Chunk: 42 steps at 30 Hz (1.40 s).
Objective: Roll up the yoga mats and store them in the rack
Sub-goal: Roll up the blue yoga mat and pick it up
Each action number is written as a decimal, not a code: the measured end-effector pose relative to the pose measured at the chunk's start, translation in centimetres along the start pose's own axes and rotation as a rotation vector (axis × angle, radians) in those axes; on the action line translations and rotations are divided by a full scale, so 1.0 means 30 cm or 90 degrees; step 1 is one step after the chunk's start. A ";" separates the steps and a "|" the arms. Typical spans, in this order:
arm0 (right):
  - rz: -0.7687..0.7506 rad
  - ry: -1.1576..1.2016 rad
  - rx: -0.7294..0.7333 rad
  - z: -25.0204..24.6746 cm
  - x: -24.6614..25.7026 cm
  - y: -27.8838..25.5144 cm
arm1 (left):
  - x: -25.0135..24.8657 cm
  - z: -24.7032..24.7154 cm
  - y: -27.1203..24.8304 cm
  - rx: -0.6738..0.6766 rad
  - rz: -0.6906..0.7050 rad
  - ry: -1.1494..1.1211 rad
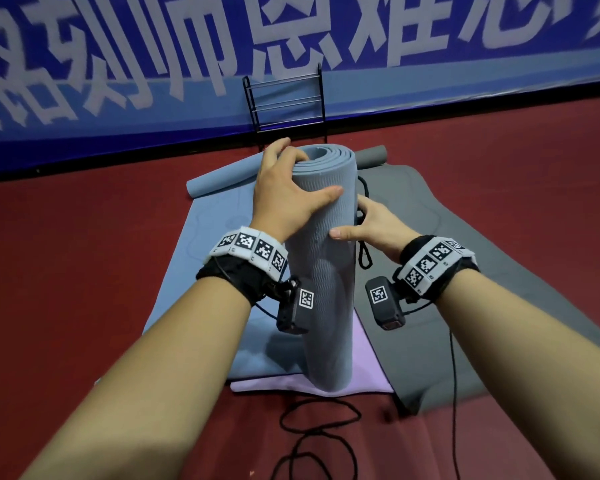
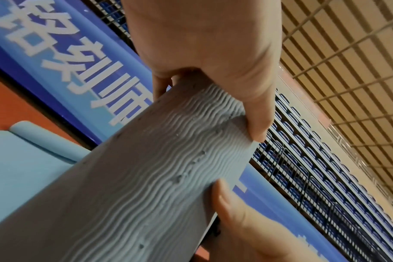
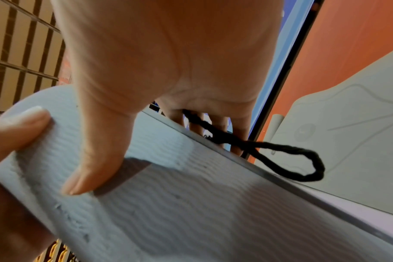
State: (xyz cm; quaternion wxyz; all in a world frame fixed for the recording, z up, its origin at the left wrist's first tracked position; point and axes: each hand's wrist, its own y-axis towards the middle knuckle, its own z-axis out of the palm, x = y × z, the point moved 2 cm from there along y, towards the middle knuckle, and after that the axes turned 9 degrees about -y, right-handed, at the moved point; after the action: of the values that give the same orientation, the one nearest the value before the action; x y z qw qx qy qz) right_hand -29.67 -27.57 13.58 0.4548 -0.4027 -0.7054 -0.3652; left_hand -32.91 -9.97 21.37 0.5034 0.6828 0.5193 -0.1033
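Both hands, left hand [image 1: 284, 192] and right hand [image 1: 371, 225], are clasping the upright rolled mat [image 1: 326, 271] mid-frame; soft, springy foam, likely light, best gripped around its upper half.

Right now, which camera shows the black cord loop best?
The right wrist view: the black cord loop hangs in full beside the rolled mat, running from the right hand. Head view shows it partly hidden; left wrist view, not clearly.

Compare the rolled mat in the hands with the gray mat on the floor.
The rolled mat stands upright; the gray mat lies flat, only its far end curled. The rolled mat is blue-gray, the gray mat darker. The left hand and right hand grip the rolled mat; nothing holds the gray mat. Both rest on the red floor.
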 end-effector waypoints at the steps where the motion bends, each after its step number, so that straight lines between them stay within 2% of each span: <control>1: 0.002 0.004 0.013 -0.001 -0.002 0.001 | -0.001 -0.005 -0.001 -0.003 -0.006 -0.011; 5: 0.008 -0.026 0.034 -0.028 0.013 0.005 | 0.009 -0.022 0.002 -0.002 -0.020 -0.046; 9: 0.008 -0.148 -0.069 -0.083 0.073 0.014 | -0.004 -0.036 0.032 0.036 -0.033 -0.038; 13: 0.030 -0.074 -0.217 -0.160 0.150 0.046 | -0.011 -0.037 0.072 0.126 -0.049 -0.015; 17: 0.033 -0.196 -0.164 -0.181 0.260 0.117 | -0.036 -0.025 0.079 0.174 -0.036 0.033; 21: 0.043 -0.322 -0.126 -0.193 0.336 0.157 | -0.017 -0.048 0.072 0.197 -0.018 0.000; 25: 0.050 -0.417 -0.136 -0.204 0.368 0.178 | 0.007 -0.080 0.075 0.232 -0.041 -0.003; 28: 0.045 -0.383 -0.186 -0.194 0.384 0.195 | -0.010 -0.106 0.085 0.240 -0.052 -0.057; 33: -0.035 -0.312 -0.253 -0.164 0.445 0.194 | -0.026 -0.101 0.077 0.228 -0.063 -0.103; 37: -0.084 -0.260 -0.205 -0.128 0.491 0.182 | -0.040 -0.080 0.065 0.240 -0.065 -0.096; 42: -0.093 -0.278 -0.131 -0.118 0.501 0.157 | -0.038 -0.078 0.053 0.185 -0.048 -0.096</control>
State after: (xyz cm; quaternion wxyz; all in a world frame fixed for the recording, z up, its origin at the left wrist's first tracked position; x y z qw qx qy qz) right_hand -28.14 -25.21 29.46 0.2204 -0.4643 -0.7732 -0.3715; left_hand -33.00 -8.73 24.16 0.4328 0.7185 0.4850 -0.2474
